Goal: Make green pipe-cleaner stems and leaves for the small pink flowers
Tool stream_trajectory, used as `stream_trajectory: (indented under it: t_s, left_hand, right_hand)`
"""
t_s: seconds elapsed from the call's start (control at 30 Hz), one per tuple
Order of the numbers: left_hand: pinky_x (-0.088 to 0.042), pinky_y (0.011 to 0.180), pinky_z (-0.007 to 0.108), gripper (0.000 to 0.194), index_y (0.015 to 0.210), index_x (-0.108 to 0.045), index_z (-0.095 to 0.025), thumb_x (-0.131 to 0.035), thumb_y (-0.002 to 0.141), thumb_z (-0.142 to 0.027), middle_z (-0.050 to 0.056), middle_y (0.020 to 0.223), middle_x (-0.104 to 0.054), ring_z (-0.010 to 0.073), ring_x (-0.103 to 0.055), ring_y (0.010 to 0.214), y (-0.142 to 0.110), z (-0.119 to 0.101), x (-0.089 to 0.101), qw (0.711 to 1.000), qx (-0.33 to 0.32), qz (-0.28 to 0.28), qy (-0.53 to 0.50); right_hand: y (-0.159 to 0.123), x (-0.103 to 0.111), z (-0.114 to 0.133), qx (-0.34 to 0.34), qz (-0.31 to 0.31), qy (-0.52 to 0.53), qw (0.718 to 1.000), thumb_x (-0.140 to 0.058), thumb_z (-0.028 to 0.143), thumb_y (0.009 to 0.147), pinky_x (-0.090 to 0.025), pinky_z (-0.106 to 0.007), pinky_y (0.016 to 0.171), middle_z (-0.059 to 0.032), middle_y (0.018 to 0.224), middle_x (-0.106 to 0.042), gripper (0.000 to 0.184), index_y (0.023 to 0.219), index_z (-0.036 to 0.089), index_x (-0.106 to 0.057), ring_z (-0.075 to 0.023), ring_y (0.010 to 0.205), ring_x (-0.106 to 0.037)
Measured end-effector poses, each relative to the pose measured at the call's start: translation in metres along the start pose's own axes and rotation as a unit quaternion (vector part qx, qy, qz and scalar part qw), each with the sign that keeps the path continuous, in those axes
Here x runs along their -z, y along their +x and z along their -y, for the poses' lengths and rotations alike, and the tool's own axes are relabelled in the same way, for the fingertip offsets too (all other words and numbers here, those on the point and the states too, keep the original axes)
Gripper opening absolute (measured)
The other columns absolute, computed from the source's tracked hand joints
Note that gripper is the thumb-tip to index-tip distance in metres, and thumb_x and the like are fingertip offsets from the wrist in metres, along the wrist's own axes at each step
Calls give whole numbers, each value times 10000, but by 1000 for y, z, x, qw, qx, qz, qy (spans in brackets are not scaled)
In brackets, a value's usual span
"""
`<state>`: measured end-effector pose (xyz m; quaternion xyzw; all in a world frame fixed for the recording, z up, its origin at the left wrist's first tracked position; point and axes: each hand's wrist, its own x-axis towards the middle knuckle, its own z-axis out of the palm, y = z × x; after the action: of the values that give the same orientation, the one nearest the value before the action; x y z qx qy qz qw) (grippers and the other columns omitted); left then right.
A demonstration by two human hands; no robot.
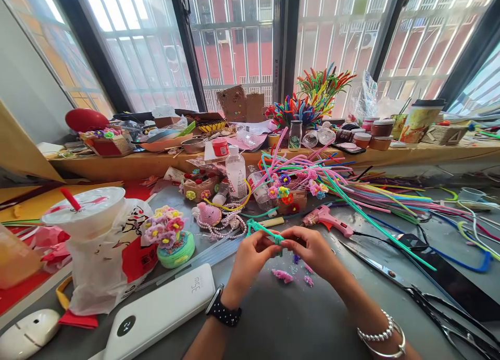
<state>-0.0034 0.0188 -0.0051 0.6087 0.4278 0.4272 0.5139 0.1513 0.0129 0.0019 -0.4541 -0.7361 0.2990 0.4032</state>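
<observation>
My left hand (253,256) and my right hand (308,248) meet above the middle of the grey table, fingertips pinched together. Between them they hold a teal pipe cleaner (277,239), bunched into small loops at the fingertips. Its bent end reaches up and left past my left fingers; part of it is hidden behind the fingers. Just below lie pink fuzzy scraps (282,275) and a few tiny bits. A pink hot glue gun (328,219) rests beyond my right hand. Behind my left hand are a pink cone-shaped piece (209,214) and bead strands (219,227).
Long scissors (385,269) lie at right beside a dark flat panel (449,276). At left are a white power bank (164,313), a flower ornament (175,250) and a bagged drink cup (86,214). Pipe cleaners (375,190) spread behind, with a plastic bottle (236,175).
</observation>
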Motion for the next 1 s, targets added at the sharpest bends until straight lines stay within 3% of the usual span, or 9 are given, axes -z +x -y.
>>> stream_trajectory:
  t_s: [0.17, 0.33, 0.57, 0.77, 0.83, 1.0]
  left_hand:
    - [-432, 629, 249, 279, 877, -604, -154, -638, 621, -261, 28, 677, -616, 148, -556, 661, 0, -1, 4, 997, 8, 27, -67]
    - [-429, 709, 274, 238, 814, -642, -149, -638, 619, -285, 68, 815, -648, 180, -566, 762, -1, -5, 2, 997, 8, 7, -70]
    - [-439, 605, 255, 262, 822, -668, -141, -655, 595, -272, 58, 741, -671, 162, -573, 646, -2, -8, 1, 996, 42, 24, -75]
    - [-444, 622, 257, 248, 818, -665, -137, -657, 598, -252, 56, 702, -675, 161, -590, 655, -2, -8, 1, 992, 72, 28, -95]
    - [-448, 629, 253, 234, 796, -663, -133, -665, 593, -250, 58, 717, -673, 155, -592, 662, -1, -7, 1, 990, 74, 4, -124]
    - [-458, 657, 241, 223, 773, -653, -141, -686, 574, -236, 46, 730, -672, 143, -597, 686, 0, -5, 1, 968, 88, -79, -220]
  right_hand:
    - [0, 1, 2, 13, -33, -17, 999, -516, 222, 755, -411, -223, 623, -16, 761, -646, 119, 795, 187, -622, -147, 696, -568]
    - [-2, -1, 3, 23, -38, -47, 998, -535, 238, 745, -409, -223, 600, -12, 711, -631, 89, 739, 184, -606, -142, 661, -564]
    - [-4, 4, 7, 43, 3, -56, 997, -493, 193, 777, -401, -214, 610, -2, 697, -607, 111, 731, 181, -593, -124, 661, -548]
    - [-2, -2, 5, 59, -35, -83, 994, -469, 165, 785, -391, -227, 587, -10, 671, -563, 124, 704, 173, -562, -131, 640, -519]
    - [-2, -6, 5, 70, -72, -94, 990, -481, 179, 779, -397, -247, 630, -20, 709, -559, 91, 733, 183, -559, -150, 697, -515]
    - [-7, -9, 8, 72, -255, -166, 950, -537, 276, 746, -356, -352, 774, -52, 829, -528, 91, 770, 217, -602, -208, 829, -463]
